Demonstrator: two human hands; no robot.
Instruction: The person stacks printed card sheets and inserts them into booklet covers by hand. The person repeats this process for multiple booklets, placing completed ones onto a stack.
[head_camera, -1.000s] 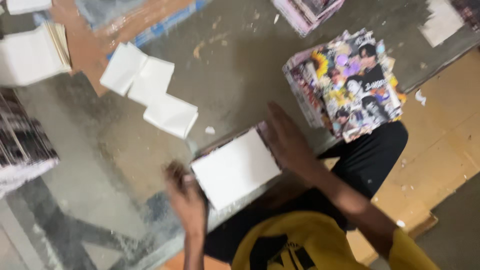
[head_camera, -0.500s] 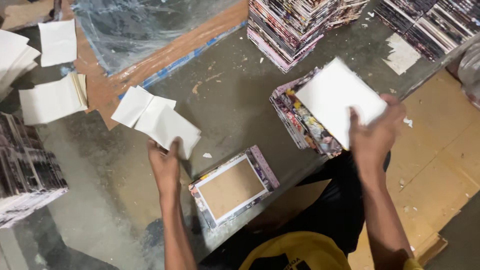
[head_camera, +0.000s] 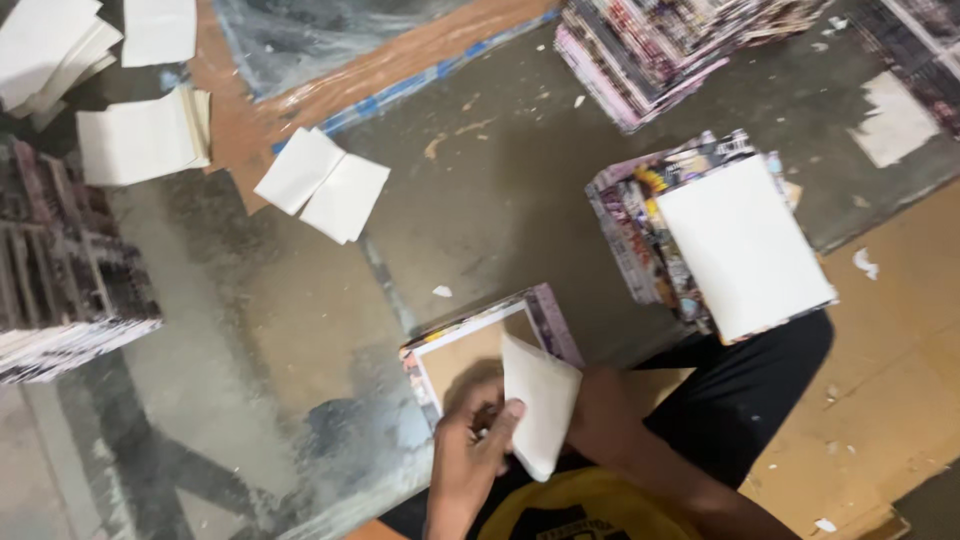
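Note:
My left hand (head_camera: 470, 452) grips the lower left edge of a white sheet (head_camera: 540, 405), thumb on its face. My right hand (head_camera: 603, 418) holds the sheet's right edge, and its fingers are hidden behind the paper. The sheet is tilted over an open printed cover with a brown inner panel (head_camera: 470, 345), which lies on the grey floor right in front of me. To the right stands a stack of colourful printed books (head_camera: 628, 225) with a white block (head_camera: 742, 245) lying on top.
Two loose white sheets (head_camera: 322, 185) lie at upper left, with more white piles (head_camera: 140, 135) beyond them. Stacks of printed books stand at far left (head_camera: 60, 270) and at the top (head_camera: 650, 50). Brown cardboard (head_camera: 900, 380) covers the floor on the right.
My right hand set the white block on the right stack and came back to me. My left hand took one sheet from the loose ones and brought it over the open cover.

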